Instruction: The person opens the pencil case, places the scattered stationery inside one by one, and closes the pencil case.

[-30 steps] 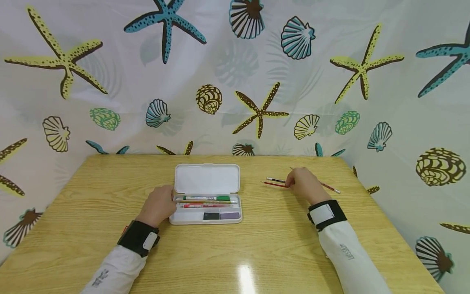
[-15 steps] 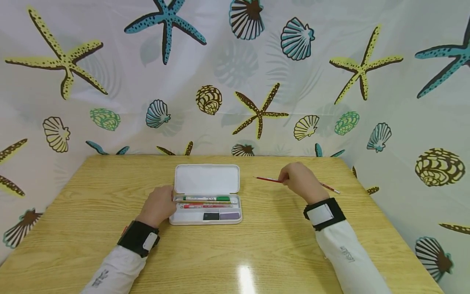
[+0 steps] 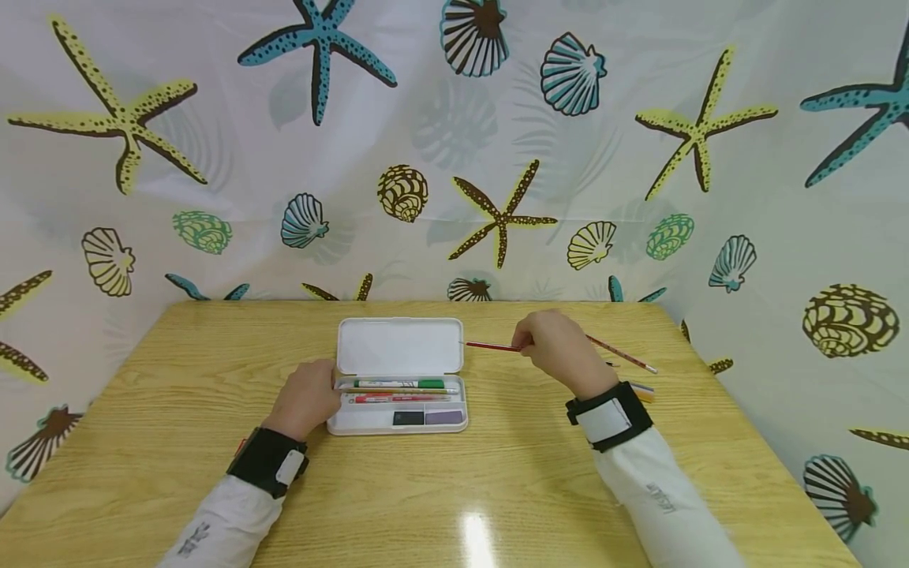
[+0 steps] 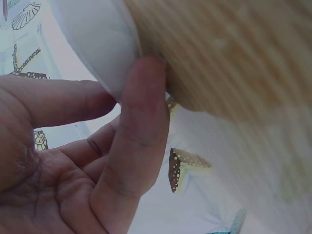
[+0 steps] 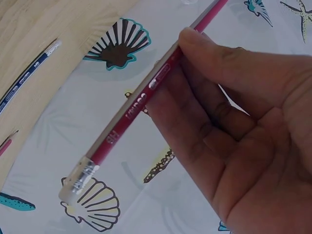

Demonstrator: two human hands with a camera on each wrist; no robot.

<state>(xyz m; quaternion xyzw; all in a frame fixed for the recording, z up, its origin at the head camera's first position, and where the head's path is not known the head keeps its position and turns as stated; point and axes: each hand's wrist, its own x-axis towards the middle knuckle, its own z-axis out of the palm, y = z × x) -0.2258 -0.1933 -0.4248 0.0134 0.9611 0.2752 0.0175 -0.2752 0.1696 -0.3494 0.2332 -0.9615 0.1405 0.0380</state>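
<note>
A white pencil case (image 3: 400,345) stands with its lid folded back on the table. At its left side my left hand (image 3: 301,400) pinches the edge; in the left wrist view, thumb and finger (image 4: 144,107) meet on the white wall. My right hand (image 3: 557,347) holds a red pencil (image 3: 493,346) between thumb and fingers, its point toward the lid's right edge. The right wrist view shows the pencil's silver ferrule and white eraser (image 5: 73,187). Inside the case lie a green-capped marker (image 3: 398,384), several pencils or pens, a dark block (image 3: 408,418) and a purple block (image 3: 443,418).
On the right of the table lie a red-and-white pencil (image 3: 625,354) and a yellow-and-grey object (image 3: 642,392), partly behind the right wrist. A dark blue pencil (image 5: 27,78) shows in the right wrist view. A curtain (image 3: 419,134) with starfish and shells hangs behind the table.
My right hand has lifted the red pencil from beside the other pencils and moved it left toward the case. The left hand has stayed at the case's edge.
</note>
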